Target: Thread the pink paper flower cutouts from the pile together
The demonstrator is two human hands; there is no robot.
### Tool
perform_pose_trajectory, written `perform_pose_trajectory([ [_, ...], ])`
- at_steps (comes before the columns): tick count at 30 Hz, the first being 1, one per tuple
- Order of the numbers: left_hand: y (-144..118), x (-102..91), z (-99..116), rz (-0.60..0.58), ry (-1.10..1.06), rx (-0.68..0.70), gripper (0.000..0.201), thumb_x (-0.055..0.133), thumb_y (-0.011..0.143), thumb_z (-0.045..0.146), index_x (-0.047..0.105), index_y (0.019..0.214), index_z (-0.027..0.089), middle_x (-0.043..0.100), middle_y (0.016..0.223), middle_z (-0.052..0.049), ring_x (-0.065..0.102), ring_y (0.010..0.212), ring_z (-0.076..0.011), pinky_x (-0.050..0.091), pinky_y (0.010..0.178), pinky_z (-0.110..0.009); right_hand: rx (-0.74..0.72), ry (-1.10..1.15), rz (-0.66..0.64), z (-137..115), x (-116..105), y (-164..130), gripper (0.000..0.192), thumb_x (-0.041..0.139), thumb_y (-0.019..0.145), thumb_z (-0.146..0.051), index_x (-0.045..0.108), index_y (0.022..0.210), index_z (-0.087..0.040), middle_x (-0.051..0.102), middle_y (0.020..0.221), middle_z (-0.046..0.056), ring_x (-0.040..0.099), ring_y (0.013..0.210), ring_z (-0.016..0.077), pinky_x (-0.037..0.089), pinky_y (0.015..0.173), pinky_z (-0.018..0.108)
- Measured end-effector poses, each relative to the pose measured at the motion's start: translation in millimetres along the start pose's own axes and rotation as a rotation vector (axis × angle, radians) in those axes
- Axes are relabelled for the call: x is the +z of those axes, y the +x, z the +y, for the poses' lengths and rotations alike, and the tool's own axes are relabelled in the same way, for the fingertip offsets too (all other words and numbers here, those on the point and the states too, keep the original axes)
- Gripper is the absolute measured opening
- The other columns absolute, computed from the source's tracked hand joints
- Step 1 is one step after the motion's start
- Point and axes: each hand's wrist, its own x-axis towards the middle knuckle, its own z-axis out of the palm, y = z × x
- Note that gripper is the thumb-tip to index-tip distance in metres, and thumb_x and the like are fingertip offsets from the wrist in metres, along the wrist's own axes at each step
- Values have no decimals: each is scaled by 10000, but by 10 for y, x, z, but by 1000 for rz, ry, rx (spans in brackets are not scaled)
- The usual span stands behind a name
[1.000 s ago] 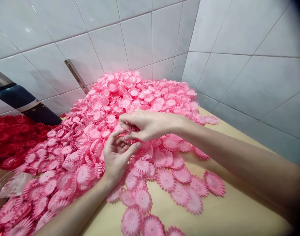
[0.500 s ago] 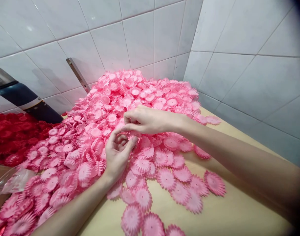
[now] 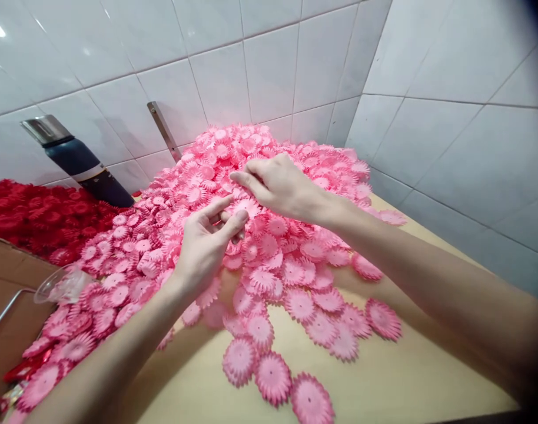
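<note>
Over the heap of pink discs (image 3: 196, 194), the left hand (image 3: 207, 235) has its lower fingers curled and thumb and index spread, while the right hand (image 3: 280, 185) brings thumb and forefinger together just beyond it; I cannot tell whether either grips a disc. Working this close probably suits such thin pieces. The heap rises toward the far wall (image 3: 273, 65), which likely props it, and thins out on the near side, where several lie flat on the yellow surface (image 3: 375, 377). At far left, red pieces (image 3: 39, 218) sit mostly apart, perhaps keeping colours separate, beside a dark bottle (image 3: 77, 159) clear of the hands.
</note>
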Motion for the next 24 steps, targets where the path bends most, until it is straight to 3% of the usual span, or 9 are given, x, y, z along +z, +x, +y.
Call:
perform_pose_trajectory([
  [2,-35,-10,98,-64,-12,-32,169,763,748,229,684,849,120,535,625,27,477,562,-59,387,531,-181,24,-3,23,-88,-17,-14,461,470,978,-283,351,541,-200,370,483,-42,303,448,80,243,494,295],
  [4,-74,-19,163,-96,2,-27,154,743,765,227,654,705,117,511,600,25,454,557,-56,370,526,-180,40,3,24,-175,-25,-24,477,486,973,-301,338,530,-205,376,471,-39,322,438,82,252,489,296],
  [7,-148,-54,185,-92,56,21,173,731,782,250,648,685,133,511,591,23,451,558,-66,372,534,-193,77,29,32,-218,-51,-19,468,514,964,-331,369,536,-206,443,482,-23,404,443,91,295,490,286],
  [10,-247,-148,137,-72,224,23,197,750,768,296,657,688,142,519,569,23,450,533,-71,355,508,-199,230,88,100,-75,-156,6,416,498,974,-360,447,592,-205,531,528,4,484,462,105,342,488,276],
  [13,-321,-310,48,2,316,-53,216,742,775,316,666,683,135,560,600,8,480,547,-72,363,508,-191,326,107,138,162,-322,27,506,472,980,-406,389,519,-214,452,414,-13,416,372,86,317,440,275],
  [14,-329,-367,11,37,286,-53,205,734,782,313,669,693,140,580,623,6,503,572,-75,396,546,-189,326,123,122,227,-370,31,536,462,981,-423,372,495,-215,420,381,-20,379,344,77,313,429,276],
  [18,-289,-509,-142,173,120,-13,112,754,748,265,708,758,163,640,713,0,566,659,-90,464,640,-193,334,317,-30,321,-433,40,380,608,901,-433,553,617,-187,611,543,35,542,433,121,411,429,277],
  [24,-272,-457,-268,138,84,-26,187,783,721,304,701,788,149,663,756,-8,613,697,-108,510,697,-217,236,324,-179,272,-289,21,205,785,734,-357,693,732,-173,690,666,54,644,604,164,509,527,285],
])
